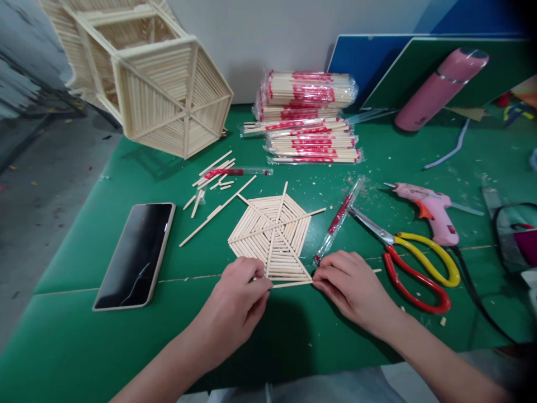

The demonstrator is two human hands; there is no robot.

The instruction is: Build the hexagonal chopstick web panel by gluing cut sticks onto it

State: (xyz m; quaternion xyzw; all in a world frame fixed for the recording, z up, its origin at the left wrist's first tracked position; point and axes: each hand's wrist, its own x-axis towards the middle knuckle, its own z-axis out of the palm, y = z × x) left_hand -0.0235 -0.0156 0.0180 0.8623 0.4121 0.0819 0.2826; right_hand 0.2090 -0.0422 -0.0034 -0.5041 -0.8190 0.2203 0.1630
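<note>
A flat hexagonal web of pale wooden chopsticks point(251, 228) lies on the green table, with crossing sticks forming spokes over its rows. Along its near edge runs a loose chopstick point(292, 285). My left hand point(245, 294) pinches that stick at its left, by the web's lower left corner. The fingers of my right hand point(350, 288) are closed on it at the lower right corner. A pale stick end point(376, 271) shows beyond my right hand, in line with the chopstick; the part between is hidden. Both fingertips are partly covered.
Scissors point(390, 238), a pink glue gun point(428, 204) and an opened wrapper point(339, 218) lie to the right. A phone point(134, 254) and cut sticks point(216, 173) are left. Behind stand packaged chopsticks point(310, 120), a pink bottle point(440, 89) and a stick-built structure point(168, 101).
</note>
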